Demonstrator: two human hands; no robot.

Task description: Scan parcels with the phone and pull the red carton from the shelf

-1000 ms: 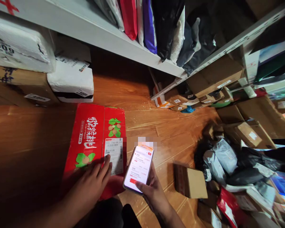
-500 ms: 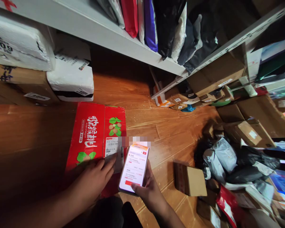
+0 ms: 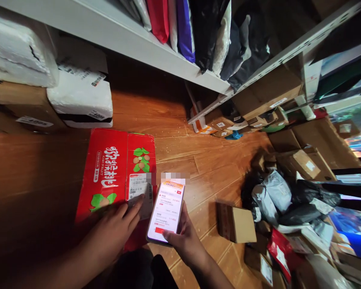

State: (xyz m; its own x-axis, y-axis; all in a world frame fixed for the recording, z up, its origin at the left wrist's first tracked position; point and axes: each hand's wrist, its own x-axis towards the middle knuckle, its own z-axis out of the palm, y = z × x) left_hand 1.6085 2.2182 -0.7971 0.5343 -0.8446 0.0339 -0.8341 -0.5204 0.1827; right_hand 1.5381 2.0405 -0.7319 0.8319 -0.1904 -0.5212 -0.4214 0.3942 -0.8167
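On the wooden floor lies a red kiwi fruit box (image 3: 114,148) with green leaves printed on it. A white shipping label (image 3: 140,186) is stuck on its top. My left hand (image 3: 116,224) rests over the box with its fingers stretched out, and the index fingertip lies on the label. My right hand (image 3: 183,237) holds a smartphone (image 3: 165,208) above the box's right edge. Its thumb lies by the red button low on the lit screen, which shows a list.
White-wrapped parcels (image 3: 81,96) and a brown carton (image 3: 21,104) stand at the left. A metal shelf (image 3: 156,56) holds bagged parcels above. To the right are a small carton (image 3: 236,222) and a heap of bags (image 3: 276,192) and boxes.
The camera has turned slightly, so most things sit a little further left in view. My left hand remains at the label, and my right hand still holds the smartphone.
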